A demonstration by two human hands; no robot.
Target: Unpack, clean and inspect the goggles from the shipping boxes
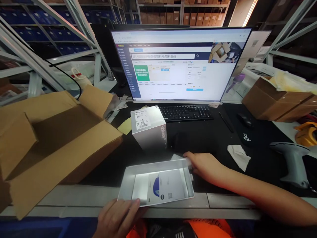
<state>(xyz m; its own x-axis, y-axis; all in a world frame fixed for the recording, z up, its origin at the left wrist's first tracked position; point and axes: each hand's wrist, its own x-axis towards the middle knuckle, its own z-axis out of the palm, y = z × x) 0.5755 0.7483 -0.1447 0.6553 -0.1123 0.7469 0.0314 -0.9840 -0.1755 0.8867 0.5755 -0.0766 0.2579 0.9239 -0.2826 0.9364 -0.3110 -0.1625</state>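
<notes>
An open, shallow white box (pixel 123 185) is tilted toward me at the table's front edge. Inside it lies a printed card (pixel 164 186) with a blue picture and a small code square. My left hand (pixel 119 215) grips the box's near left corner, thumb on the rim. At its far right corner, the fingers of my right hand (pixel 205 165) are closed on a pale flap (pixel 178 157); part of that grip is hidden. Just beyond stands a closed silver-white box (pixel 150 129) with a label on top.
A large open cardboard carton (pixel 66 155) fills the left side. A monitor (pixel 173 76) and keyboard (pixel 185 113) are at the back. To the right are a crumpled white tissue (pixel 239 157), a mouse (pixel 245 119), a barcode scanner (pixel 292 162) and a brown carton (pixel 274 100).
</notes>
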